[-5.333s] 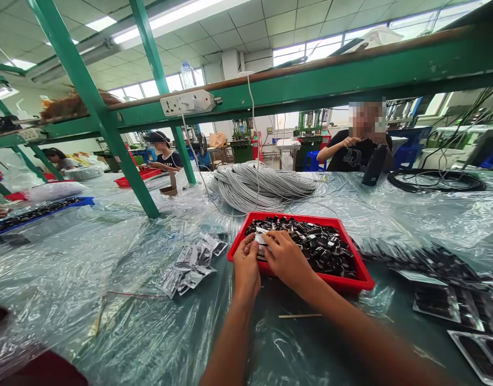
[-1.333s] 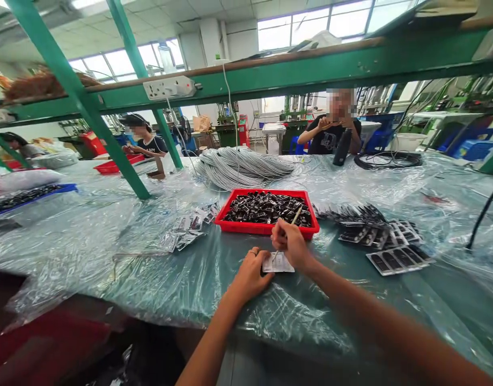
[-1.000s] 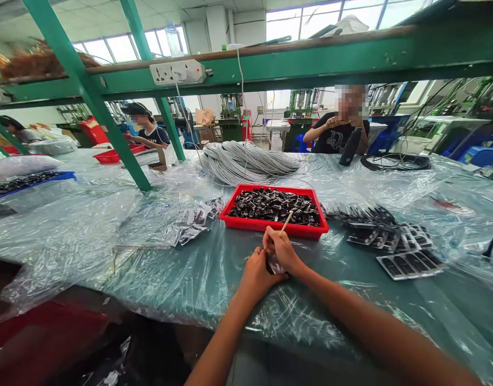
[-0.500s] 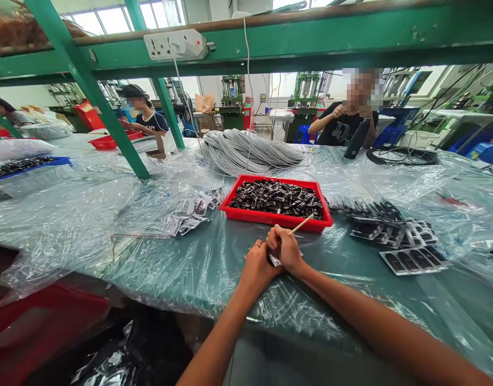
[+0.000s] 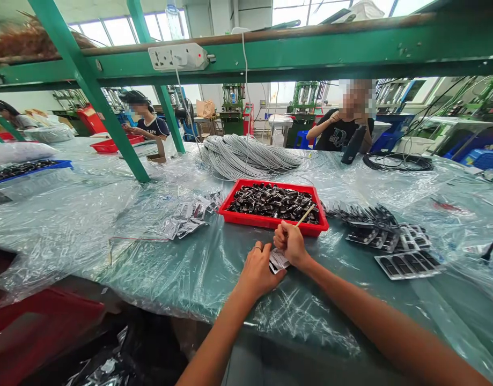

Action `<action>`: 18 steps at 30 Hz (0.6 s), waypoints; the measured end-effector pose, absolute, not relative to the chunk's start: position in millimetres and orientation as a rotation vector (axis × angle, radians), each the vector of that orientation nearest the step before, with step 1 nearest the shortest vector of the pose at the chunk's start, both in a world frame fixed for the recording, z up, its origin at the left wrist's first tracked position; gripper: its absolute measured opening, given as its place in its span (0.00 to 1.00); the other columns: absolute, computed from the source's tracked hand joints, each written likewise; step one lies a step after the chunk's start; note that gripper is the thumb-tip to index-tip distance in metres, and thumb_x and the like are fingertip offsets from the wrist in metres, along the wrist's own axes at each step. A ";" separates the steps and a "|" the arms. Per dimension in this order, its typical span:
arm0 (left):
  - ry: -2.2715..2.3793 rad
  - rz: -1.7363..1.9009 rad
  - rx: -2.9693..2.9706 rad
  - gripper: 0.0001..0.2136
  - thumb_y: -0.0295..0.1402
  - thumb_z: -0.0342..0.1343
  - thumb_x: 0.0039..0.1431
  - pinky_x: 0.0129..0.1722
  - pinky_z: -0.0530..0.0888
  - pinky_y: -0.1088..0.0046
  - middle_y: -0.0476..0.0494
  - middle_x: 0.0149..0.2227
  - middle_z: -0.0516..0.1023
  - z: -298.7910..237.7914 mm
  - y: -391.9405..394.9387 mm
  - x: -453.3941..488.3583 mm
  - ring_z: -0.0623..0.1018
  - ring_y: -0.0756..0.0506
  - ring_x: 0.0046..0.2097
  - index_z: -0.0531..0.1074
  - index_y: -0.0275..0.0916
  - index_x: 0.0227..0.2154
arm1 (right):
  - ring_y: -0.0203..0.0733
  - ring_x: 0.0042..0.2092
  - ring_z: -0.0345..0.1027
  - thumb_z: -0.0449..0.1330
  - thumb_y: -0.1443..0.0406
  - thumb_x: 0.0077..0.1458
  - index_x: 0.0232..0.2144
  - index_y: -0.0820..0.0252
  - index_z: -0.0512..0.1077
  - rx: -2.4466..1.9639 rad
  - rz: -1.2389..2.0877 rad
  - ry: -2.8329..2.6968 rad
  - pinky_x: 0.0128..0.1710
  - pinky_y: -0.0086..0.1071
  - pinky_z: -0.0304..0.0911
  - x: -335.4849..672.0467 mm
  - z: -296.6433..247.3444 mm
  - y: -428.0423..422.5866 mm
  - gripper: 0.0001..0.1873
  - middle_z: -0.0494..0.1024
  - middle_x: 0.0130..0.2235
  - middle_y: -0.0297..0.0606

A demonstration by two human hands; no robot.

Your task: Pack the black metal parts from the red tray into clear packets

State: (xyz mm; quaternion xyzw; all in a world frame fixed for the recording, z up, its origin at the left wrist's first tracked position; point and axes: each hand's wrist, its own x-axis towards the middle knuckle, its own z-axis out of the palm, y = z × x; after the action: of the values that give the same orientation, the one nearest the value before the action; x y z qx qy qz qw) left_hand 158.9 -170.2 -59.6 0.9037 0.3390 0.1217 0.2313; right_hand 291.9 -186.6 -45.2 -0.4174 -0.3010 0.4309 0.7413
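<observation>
My right hand [image 5: 289, 245] is closed around a thin, pale wooden stick [image 5: 306, 215], whose far end points up and to the right, over the rim of a red tray [image 5: 270, 220]. A small silver sheet [image 5: 279, 260] lies on the table beneath and between my hands. My left hand [image 5: 259, 269] grips this sheet at its left side, thumb along the near edge and fingers curled at the far edge. Many small black parts [image 5: 270, 201] fill the tray just beyond my hands. Whatever the stick's lower end touches is hidden by my right hand.
Silver packs with black pieces [image 5: 407, 264] are piled at the right, and silver sheets [image 5: 185, 220] at the left. Behind the tray lies a coil of grey cable [image 5: 246, 155]. A green post [image 5: 109, 123] stands at left. Across the table, people sit working.
My right hand has moved slightly up and right, away from my left hand, with the stick still in it. More of the silver sheet now shows between them. The camera view has tilted slightly.
</observation>
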 end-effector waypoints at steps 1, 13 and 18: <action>0.942 0.342 2.501 0.23 0.39 0.63 0.51 0.52 0.68 0.59 0.38 0.47 0.66 -59.5 -171.5 159.5 0.72 0.37 0.51 0.65 0.38 0.48 | 0.28 0.15 0.38 0.56 0.55 0.49 0.10 0.56 0.54 -0.920 0.923 -0.662 0.16 0.29 0.35 290.4 -47.3 -183.0 0.23 0.48 0.13 0.24; 0.946 0.388 2.653 0.15 0.39 0.57 0.57 0.48 0.68 0.57 0.35 0.46 0.68 -64.3 -178.1 158.7 0.72 0.35 0.49 0.67 0.37 0.43 | 0.29 0.14 0.40 0.56 0.53 0.52 0.09 0.56 0.56 -1.066 0.912 -0.762 0.16 0.30 0.37 279.0 -58.5 -202.1 0.26 0.51 0.10 0.26; 0.942 0.359 2.682 0.16 0.40 0.57 0.56 0.48 0.67 0.57 0.35 0.47 0.69 -63.1 -180.5 158.1 0.71 0.35 0.50 0.67 0.38 0.44 | 0.28 0.15 0.39 0.56 0.55 0.52 0.10 0.56 0.55 -1.044 1.062 -0.737 0.17 0.29 0.36 286.3 -52.2 -226.9 0.24 0.48 0.12 0.24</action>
State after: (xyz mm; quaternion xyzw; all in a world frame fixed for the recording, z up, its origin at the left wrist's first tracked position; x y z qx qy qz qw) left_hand 158.1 -180.5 -63.1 0.9271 0.3257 0.1241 0.1377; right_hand 286.3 -226.9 -52.2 -0.4641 -0.3277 0.4721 0.6741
